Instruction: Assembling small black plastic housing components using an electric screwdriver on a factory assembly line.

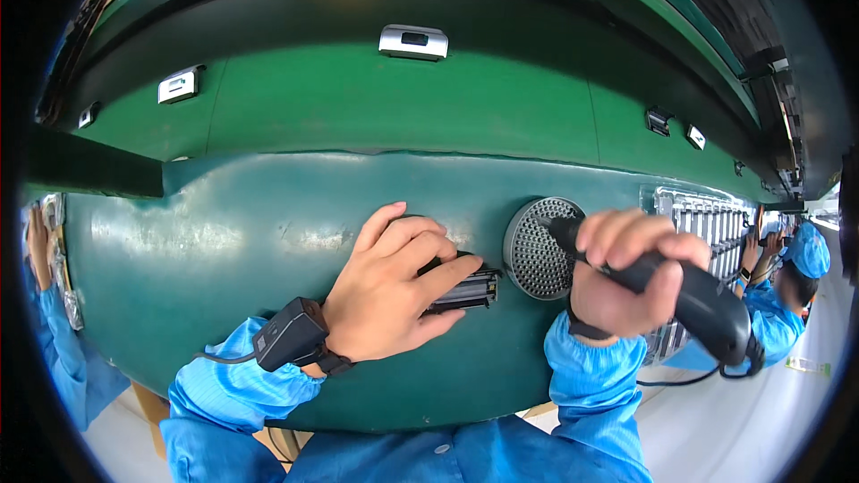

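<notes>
My left hand [394,282] lies over a black, boxy plastic part [472,293] on the table, its fingers curled round the sides. Most of that part is hidden beneath the hand. In my right hand [631,273] is a black electric screwdriver [711,309], wrapped by the fingers and tilted. Its tip end points left, over a round grey dish [530,255] with a surface full of small holes. Whether the tip touches the dish, I cannot tell. A cord runs from the back end of the screwdriver.
Beyond the green table [268,241] runs a green conveyor belt [304,112] carrying several silver-and-black devices [413,42]. To the right is a clear compartment tray [702,215] of parts, near a co-worker in blue [787,304]. Another person's sleeve [61,331] shows at far left.
</notes>
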Demonstrator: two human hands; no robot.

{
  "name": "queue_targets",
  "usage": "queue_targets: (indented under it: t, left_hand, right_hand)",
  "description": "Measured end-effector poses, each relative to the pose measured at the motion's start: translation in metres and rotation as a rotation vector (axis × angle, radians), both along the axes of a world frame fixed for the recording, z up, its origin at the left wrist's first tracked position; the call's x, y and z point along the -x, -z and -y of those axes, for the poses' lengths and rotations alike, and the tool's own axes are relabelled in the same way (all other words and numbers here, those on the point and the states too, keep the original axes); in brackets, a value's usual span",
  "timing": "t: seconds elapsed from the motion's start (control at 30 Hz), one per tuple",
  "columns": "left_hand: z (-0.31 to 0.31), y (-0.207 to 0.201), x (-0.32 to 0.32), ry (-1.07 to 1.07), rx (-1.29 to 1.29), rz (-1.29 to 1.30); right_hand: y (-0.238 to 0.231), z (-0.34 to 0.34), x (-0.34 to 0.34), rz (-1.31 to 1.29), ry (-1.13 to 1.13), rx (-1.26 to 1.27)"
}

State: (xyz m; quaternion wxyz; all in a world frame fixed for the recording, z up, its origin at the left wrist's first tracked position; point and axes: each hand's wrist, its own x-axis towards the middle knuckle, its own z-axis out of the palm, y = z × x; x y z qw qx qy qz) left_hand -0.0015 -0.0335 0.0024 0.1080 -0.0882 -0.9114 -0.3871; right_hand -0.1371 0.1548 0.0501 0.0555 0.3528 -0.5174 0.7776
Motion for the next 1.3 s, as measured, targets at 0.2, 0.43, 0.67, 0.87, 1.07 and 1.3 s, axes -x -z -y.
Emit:
queue_targets:
  t: [0.2, 0.43, 0.67, 0.87, 1.07, 1.3]
  left_hand:
    - [0.001, 0.004, 0.001, -0.002, -0.013, 0.016]
    - [0.001, 0.008, 0.003, -0.005, -0.041, 0.013]
    - [0.001, 0.008, 0.004, 0.006, -0.036, 0.000]
    - [0.006, 0.008, 0.000, -0.024, -0.113, -0.033]
    - [0.010, 0.012, -0.004, 0.043, -0.192, -0.187]
    - [0.009, 0.015, -0.008, 0.073, -0.245, -0.166]
  right_hand:
    - [0.015, 0.005, 0.009, 0.077, 0.021, -0.018]
    - [0.012, 0.002, 0.011, 0.099, 0.010, 0.000]
    - [0.012, 0.002, 0.013, 0.069, 0.039, -0.044]
    - [-0.013, -0.003, -0.015, 0.227, -0.086, 0.070]
    - [-0.022, 0.004, -0.054, 0.374, -0.297, 0.075]
    - [-0.016, 0.000, -0.059, 0.473, -0.294, 0.100]
